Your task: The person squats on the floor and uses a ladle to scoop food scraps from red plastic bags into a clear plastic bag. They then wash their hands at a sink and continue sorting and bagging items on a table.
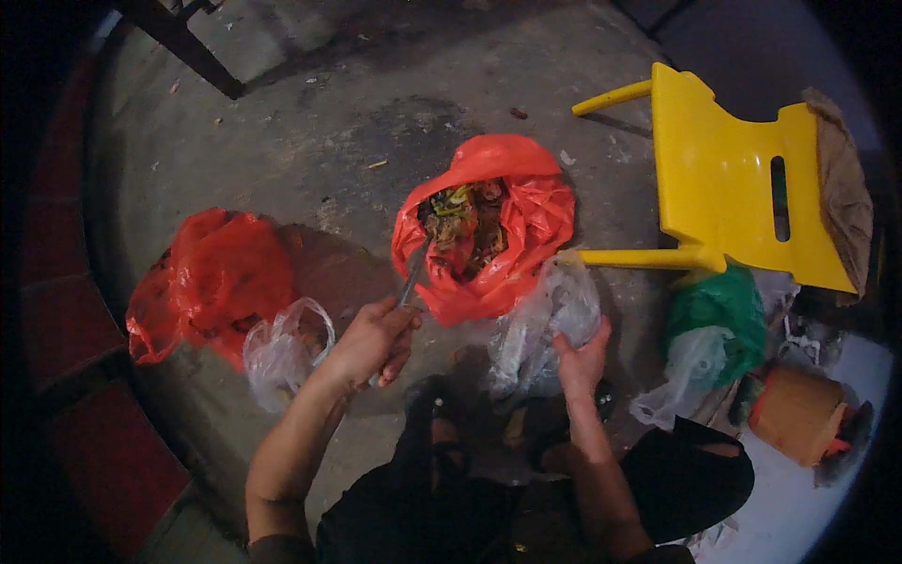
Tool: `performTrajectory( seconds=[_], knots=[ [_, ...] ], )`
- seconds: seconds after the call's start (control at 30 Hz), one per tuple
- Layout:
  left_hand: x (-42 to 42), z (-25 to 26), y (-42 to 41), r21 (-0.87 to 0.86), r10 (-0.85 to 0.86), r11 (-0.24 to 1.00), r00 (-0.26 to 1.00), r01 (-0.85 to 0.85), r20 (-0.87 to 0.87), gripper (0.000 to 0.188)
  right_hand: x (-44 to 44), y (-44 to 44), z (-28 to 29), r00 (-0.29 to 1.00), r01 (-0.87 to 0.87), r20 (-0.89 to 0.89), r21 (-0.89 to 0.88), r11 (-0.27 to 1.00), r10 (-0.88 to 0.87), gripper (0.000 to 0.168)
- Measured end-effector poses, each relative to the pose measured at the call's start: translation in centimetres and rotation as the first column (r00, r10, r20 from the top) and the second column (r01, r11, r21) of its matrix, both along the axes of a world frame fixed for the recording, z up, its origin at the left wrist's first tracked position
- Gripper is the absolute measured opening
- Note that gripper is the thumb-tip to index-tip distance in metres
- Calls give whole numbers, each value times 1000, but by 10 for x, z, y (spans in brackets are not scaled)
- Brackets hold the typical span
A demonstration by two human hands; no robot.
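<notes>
My left hand [373, 342] is closed around a thin metal tool [412, 276], its kind unclear, whose far end reaches the left edge of an open red plastic bag [542, 208]. Inside the bag lie vegetable scraps [454, 204] and brown matter. My right hand [583, 356] grips a crumpled clear plastic bag [564, 299] beside the red bag's lower right edge. At the left, a second red plastic bag [236, 275] rests on the floor, with a small clear bag [285, 345] against it, near my left forearm.
A yellow plastic chair [719, 190] lies at the right, a brown cloth [842, 190] over its end. Below it are a green plastic bag [719, 317], another clear bag [697, 359] and a brown container [800, 416]. A dark furniture leg [190, 53] stands at upper left.
</notes>
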State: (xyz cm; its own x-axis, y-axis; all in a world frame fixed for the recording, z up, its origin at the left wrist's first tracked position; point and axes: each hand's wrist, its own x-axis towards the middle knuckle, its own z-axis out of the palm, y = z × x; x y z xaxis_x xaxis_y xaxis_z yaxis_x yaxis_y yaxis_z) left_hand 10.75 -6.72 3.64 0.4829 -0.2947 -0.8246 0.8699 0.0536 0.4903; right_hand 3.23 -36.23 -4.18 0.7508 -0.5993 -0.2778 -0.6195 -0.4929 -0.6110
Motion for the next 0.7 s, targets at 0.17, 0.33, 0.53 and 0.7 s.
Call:
performTrajectory(
  seconds=[0.17,0.33,0.53,0.7],
  knots=[
    [-8,22,7,33,-110,994,993,109,50,21,-1,-9,-8,990,-59,139,236,970,26,37],
    [-12,48,-3,-29,-144,989,990,144,10,20,2,-11,-1,961,26,229,486,874,-156,32],
    [-40,54,-33,-13,-408,912,910,409,72,19,-2,-17,5,932,83,262,520,850,-251,30],
    [-93,-21,-59,828,-920,384,98,409,379,21,-7,-21,14,900,162,307,424,891,-310,33]
  ],
)
